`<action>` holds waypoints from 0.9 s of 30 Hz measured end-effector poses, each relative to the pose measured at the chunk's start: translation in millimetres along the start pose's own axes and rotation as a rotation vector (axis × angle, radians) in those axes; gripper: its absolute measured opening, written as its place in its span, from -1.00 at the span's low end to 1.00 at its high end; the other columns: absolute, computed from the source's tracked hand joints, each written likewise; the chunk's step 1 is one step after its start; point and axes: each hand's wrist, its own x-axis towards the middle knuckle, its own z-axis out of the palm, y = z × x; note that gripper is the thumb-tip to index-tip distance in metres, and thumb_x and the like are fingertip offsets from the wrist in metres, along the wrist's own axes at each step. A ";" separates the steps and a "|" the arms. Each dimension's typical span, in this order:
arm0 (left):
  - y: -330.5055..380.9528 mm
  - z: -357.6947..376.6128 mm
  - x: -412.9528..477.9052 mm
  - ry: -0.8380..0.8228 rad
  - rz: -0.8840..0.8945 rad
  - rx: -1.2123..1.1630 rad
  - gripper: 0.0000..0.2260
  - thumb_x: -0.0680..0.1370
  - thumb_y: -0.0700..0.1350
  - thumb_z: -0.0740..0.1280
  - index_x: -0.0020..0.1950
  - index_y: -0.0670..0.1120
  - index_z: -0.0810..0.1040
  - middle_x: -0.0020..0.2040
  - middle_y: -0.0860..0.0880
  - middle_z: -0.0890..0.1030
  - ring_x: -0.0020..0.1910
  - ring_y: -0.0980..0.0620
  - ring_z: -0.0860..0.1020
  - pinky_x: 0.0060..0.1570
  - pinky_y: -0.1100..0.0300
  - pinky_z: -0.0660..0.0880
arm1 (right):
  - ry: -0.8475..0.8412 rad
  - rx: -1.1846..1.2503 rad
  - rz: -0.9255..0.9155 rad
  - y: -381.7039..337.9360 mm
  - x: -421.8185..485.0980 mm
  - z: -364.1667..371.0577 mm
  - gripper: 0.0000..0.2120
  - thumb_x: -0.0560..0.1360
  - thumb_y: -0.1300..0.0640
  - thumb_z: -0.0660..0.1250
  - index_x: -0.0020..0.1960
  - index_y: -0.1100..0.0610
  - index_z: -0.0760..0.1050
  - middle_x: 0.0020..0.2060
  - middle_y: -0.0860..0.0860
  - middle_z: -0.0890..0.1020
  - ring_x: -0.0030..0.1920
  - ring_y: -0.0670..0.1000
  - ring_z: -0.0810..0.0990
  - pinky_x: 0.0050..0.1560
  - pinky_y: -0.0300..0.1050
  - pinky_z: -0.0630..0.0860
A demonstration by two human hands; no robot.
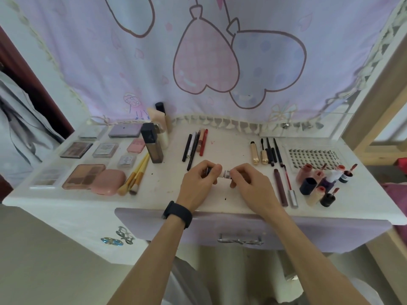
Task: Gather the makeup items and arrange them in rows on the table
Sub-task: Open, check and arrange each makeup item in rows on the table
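Both my hands meet over the middle of the white dressing table [220, 150]. My left hand [198, 183] grips the dark end of a small tube [226, 174], and my right hand [248, 183] pinches its white, labelled end. Most of the tube is hidden by my fingers. Pencils and liners [195, 146] lie in a row behind my hands. Palettes and compacts [88, 175] sit in rows on the left, with brushes [136, 175] beside them. Mascaras [264, 151] lie at the right.
Foundation bottles [154, 142] stand at the back left. A lash tray [312, 158] and several small lip tint bottles [319, 183] crowd the right end. Two long lip sticks [286, 188] lie near my right hand. A patterned curtain [209, 62] hangs behind; a drawer [240, 230] is below.
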 end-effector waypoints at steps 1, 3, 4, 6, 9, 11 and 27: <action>0.3 0.4 0.2 0.004 -0.002 0.006 -0.82 0.62 0.03 0.32 -0.11 -0.03 0.59 -0.36 0.12 0.56 -0.36 0.24 0.50 -0.23 0.36 0.39 | -0.003 0.036 -0.008 1.1 -0.3 -1.8 -0.96 0.61 -0.08 0.31 -0.01 -0.17 0.51 -0.17 -0.22 0.67 -0.36 -0.10 0.52 -0.27 -0.11 0.48; 0.7 0.7 0.8 0.013 -0.008 0.004 -0.82 0.62 0.03 0.32 -0.10 -0.02 0.59 -0.36 0.12 0.56 -0.36 0.24 0.49 -0.22 0.34 0.39 | 0.008 0.094 -0.029 2.9 -0.9 -5.3 -0.88 0.57 0.00 0.38 0.06 -0.19 0.50 -0.07 -0.27 0.64 -0.29 0.00 0.57 -0.21 -0.16 0.53; 0.6 0.7 1.1 0.016 -0.009 0.000 -0.82 0.62 0.02 0.32 -0.10 -0.02 0.58 -0.36 0.12 0.56 -0.35 0.23 0.49 -0.21 0.32 0.40 | 0.012 0.109 -0.027 3.0 -1.5 -6.9 -0.87 0.57 -0.02 0.39 0.09 -0.18 0.50 -0.05 -0.29 0.64 -0.27 0.01 0.58 -0.20 -0.20 0.53; 0.1 0.4 1.2 0.017 -0.006 -0.004 -0.82 0.62 0.02 0.32 -0.09 -0.04 0.59 -0.36 0.12 0.57 -0.34 0.22 0.51 -0.20 0.30 0.42 | 0.018 0.108 -0.001 0.5 -1.9 -7.8 -0.88 0.59 -0.17 0.32 0.09 -0.19 0.52 -0.06 -0.29 0.66 -0.29 -0.04 0.56 -0.23 -0.30 0.49; -0.9 -0.1 1.3 0.018 -0.002 -0.002 -0.82 0.62 0.02 0.32 -0.08 -0.05 0.60 -0.35 0.12 0.57 -0.33 0.22 0.52 -0.20 0.31 0.42 | 0.015 0.073 -0.002 -1.6 -1.2 -4.2 -0.77 0.62 -0.24 0.20 -0.01 -0.18 0.55 -0.17 -0.25 0.70 -0.39 -0.19 0.45 -0.32 -0.36 0.41; -1.3 0.0 1.4 0.019 0.001 0.001 -0.82 0.62 0.02 0.32 -0.08 -0.05 0.60 -0.35 0.13 0.57 -0.33 0.22 0.52 -0.20 0.33 0.42 | 0.021 0.061 -0.018 -0.8 -0.7 -2.4 -0.82 0.64 -0.17 0.22 -0.02 -0.16 0.55 -0.18 -0.24 0.70 -0.41 -0.19 0.42 -0.36 -0.33 0.39; -1.9 2.5 2.4 0.044 -0.031 0.030 -0.77 0.63 0.09 0.28 -0.17 0.03 0.56 -0.39 0.12 0.54 -0.38 0.21 0.45 -0.23 0.25 0.38 | 0.070 0.032 -0.120 9.6 -1.3 -0.2 -0.93 0.62 -0.04 0.32 0.08 -0.19 0.54 -0.06 -0.28 0.63 -0.36 -0.15 0.47 -0.26 -0.35 0.43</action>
